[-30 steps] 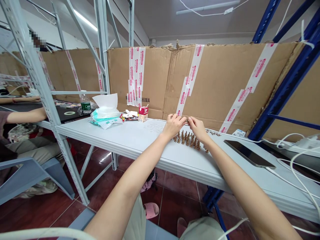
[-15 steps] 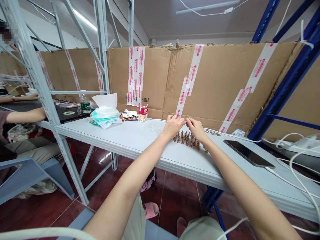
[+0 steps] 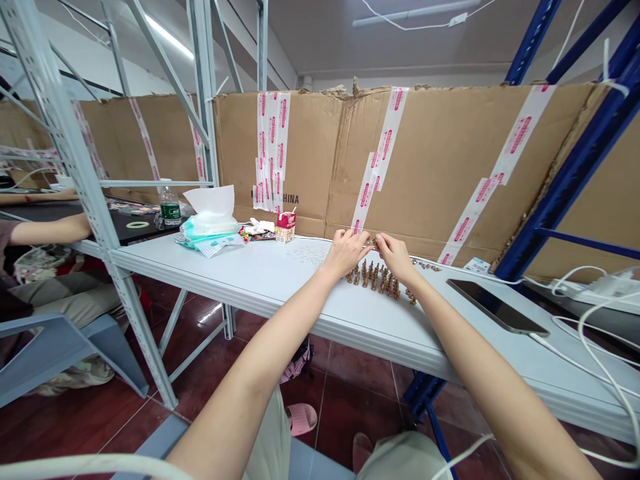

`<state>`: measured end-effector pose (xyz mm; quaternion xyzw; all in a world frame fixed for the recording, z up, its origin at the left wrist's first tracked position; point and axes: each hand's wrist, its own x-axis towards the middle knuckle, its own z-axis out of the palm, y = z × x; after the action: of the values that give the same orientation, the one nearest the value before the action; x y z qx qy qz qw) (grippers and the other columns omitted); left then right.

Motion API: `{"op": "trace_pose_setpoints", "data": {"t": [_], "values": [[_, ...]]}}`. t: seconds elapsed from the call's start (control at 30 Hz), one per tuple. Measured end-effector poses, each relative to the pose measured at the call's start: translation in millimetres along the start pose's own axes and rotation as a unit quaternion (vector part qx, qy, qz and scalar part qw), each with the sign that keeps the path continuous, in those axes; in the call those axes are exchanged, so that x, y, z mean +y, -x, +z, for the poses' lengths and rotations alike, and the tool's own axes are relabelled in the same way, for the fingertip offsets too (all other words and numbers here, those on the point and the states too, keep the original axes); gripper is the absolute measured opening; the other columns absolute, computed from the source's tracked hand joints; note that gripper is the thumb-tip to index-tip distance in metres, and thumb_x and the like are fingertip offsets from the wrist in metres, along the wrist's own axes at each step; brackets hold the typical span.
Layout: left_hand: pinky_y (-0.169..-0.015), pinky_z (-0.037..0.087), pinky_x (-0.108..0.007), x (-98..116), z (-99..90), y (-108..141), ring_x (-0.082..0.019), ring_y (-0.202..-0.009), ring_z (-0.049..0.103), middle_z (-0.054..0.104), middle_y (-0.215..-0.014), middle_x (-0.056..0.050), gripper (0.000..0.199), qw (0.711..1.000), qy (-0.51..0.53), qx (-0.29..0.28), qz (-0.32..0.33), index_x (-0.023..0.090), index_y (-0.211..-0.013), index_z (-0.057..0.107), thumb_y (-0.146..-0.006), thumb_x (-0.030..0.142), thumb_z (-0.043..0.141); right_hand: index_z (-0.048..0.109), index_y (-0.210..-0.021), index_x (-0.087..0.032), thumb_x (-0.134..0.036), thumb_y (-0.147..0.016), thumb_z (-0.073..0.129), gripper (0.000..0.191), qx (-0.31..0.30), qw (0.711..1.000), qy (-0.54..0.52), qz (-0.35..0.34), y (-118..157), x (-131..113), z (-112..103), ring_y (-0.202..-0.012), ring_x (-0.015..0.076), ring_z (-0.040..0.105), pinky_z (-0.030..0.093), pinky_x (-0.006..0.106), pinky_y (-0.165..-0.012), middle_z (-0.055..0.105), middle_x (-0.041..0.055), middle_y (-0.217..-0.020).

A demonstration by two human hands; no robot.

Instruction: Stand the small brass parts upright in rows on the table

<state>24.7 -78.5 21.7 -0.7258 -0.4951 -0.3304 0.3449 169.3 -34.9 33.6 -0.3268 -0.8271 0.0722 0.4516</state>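
Over the far part of the white table point(image 3: 280, 287), my left hand point(image 3: 346, 253) and my right hand point(image 3: 394, 257) are close together, fingers pinched. Between their fingertips is a small brownish metal piece point(image 3: 371, 243), too small to make out fully. Several upright bronze-coloured pieces point(image 3: 383, 281) stand in rows just below my hands. A scatter of tiny clear pieces point(image 3: 307, 255) lies left of my left hand. Small metal pieces point(image 3: 425, 265) lie to the right of my right hand.
A tissue pack point(image 3: 210, 223) and a red-and-white drink carton point(image 3: 286, 227) stand at the back left. A dark tablet point(image 3: 495, 307) lies on the right, near white cables point(image 3: 575, 357). Cardboard point(image 3: 440, 153) walls the back. Another person's arm point(image 3: 53, 230) shows far left.
My right hand's fingertips have moved slightly right, away from my left fingertips, and the small piece between them now shows. The other person's head has left the view at far left.
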Motion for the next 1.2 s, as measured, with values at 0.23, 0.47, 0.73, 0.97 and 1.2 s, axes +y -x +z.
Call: {"op": "trace_pose_setpoints", "data": {"t": [0.23,0.47,0.73,0.97,1.2], "values": [[-0.079,0.026,-0.034,0.0,0.9,-0.2,-0.019,-0.084,0.049,0.062,-0.08,-0.005,0.035,1.0,0.005,0.011,0.014,0.018,-0.087,0.053,-0.092,0.036,0.023,0.039,-0.062,-0.02,-0.046,-0.087,0.028,0.038,-0.009,1.0,0.016,-0.003,0.3,1.2,0.3,-0.051,0.0116,0.038,0.026,0.024,-0.052,0.043,-0.0021,-0.052],[-0.079,0.027,-0.033,-0.9,1.8,-0.6,-0.017,-0.08,0.05,0.062,-0.074,-0.003,0.032,0.999,0.04,0.002,-0.012,0.017,-0.075,0.053,-0.091,0.033,0.03,0.038,-0.061,-0.019,-0.042,-0.087,0.029,0.036,-0.006,0.999,0.04,-0.003,0.0,4.4,1.1,-0.049,0.0109,0.035,0.025,0.024,-0.051,0.041,-0.0028,-0.051],[-0.071,0.032,-0.027,3.0,-2.6,-2.3,-0.016,-0.079,0.052,0.058,-0.073,-0.001,0.018,0.995,0.072,-0.048,-0.043,0.018,-0.083,0.052,-0.088,0.026,0.037,0.039,-0.06,-0.02,-0.045,-0.087,0.029,0.039,-0.005,0.999,0.048,-0.002,0.9,2.8,0.0,-0.05,0.0116,0.037,0.025,0.025,-0.051,0.043,-0.0018,-0.052],[-0.07,0.035,-0.026,1.7,-1.2,-1.9,-0.016,-0.077,0.055,0.059,-0.078,-0.003,0.02,0.991,0.087,-0.066,-0.075,0.018,-0.09,0.05,-0.09,0.025,0.031,0.04,-0.06,-0.02,-0.045,-0.087,0.029,0.038,0.0,0.999,0.044,0.001,0.0,2.2,-1.8,-0.051,0.0118,0.038,0.025,0.024,-0.053,0.043,-0.0017,-0.052],[-0.068,0.036,-0.025,4.2,2.0,-1.2,-0.017,-0.078,0.057,0.06,-0.079,-0.004,0.032,0.992,0.075,-0.085,-0.055,0.018,-0.093,0.049,-0.093,0.035,0.023,0.038,-0.058,-0.019,-0.04,-0.087,0.03,0.037,-0.006,0.999,0.039,0.003,0.3,3.3,-1.6,-0.05,0.0107,0.036,0.025,0.024,-0.053,0.043,-0.0026,-0.051]]}}
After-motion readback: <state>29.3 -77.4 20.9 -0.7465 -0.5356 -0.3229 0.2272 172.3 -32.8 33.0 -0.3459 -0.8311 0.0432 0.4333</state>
